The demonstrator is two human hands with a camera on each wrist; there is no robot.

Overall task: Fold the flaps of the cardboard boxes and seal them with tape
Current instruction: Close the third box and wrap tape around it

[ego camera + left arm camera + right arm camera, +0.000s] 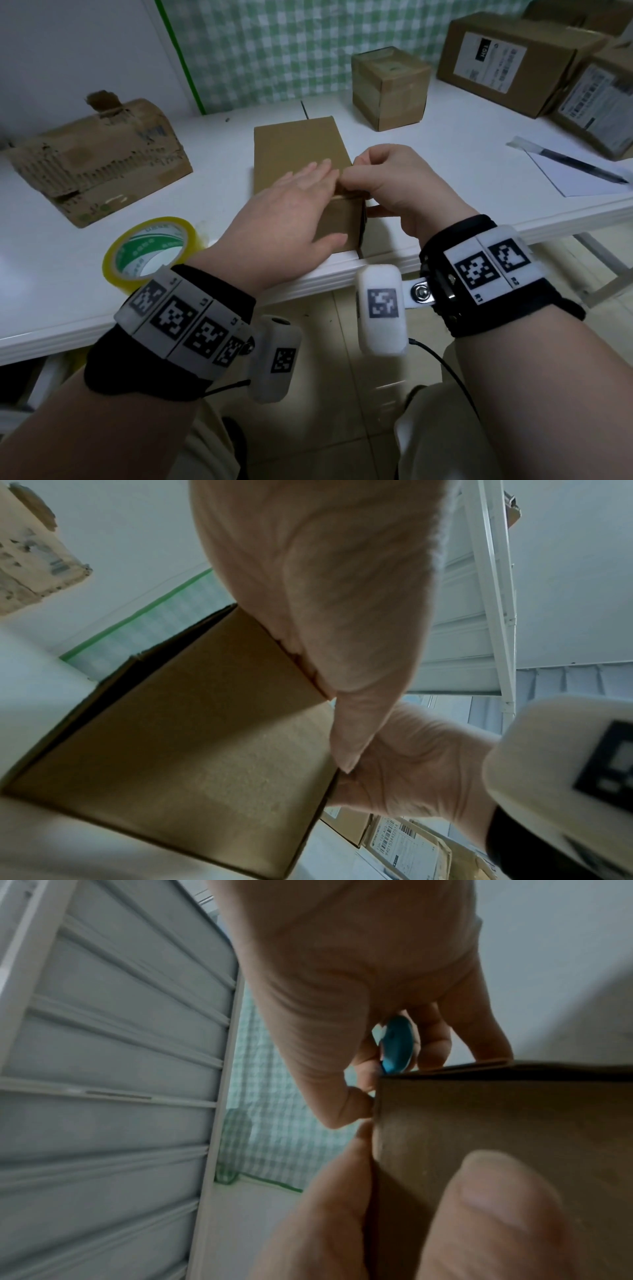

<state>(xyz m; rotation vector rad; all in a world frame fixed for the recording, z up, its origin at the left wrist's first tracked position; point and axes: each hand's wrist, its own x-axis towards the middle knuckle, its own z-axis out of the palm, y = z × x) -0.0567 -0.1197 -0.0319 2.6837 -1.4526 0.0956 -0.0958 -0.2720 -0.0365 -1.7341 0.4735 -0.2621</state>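
Note:
A plain brown cardboard box (pixel 294 147) stands near the front edge of the white table (pixel 51 274). My left hand (pixel 301 202) lies flat on its top, fingers straight, pressing the flaps down. My right hand (pixel 363 192) grips the box's right top edge, with the fingers curled over the top and the thumb on the right side. The right wrist view shows the thumb (pixel 496 1218) against the box wall (pixel 514 1123) and something small and blue (pixel 395 1045) between the curled fingers. A yellow tape roll (pixel 150 250) lies to the left of the box, untouched.
A torn, worn box (pixel 99 154) lies at the left. A small taped box (pixel 390 89) stands behind, with larger labelled boxes (pixel 507 61) at the back right. Paper with a pen (pixel 582 168) lies on the right. A checked cloth (pixel 274 44) hangs behind.

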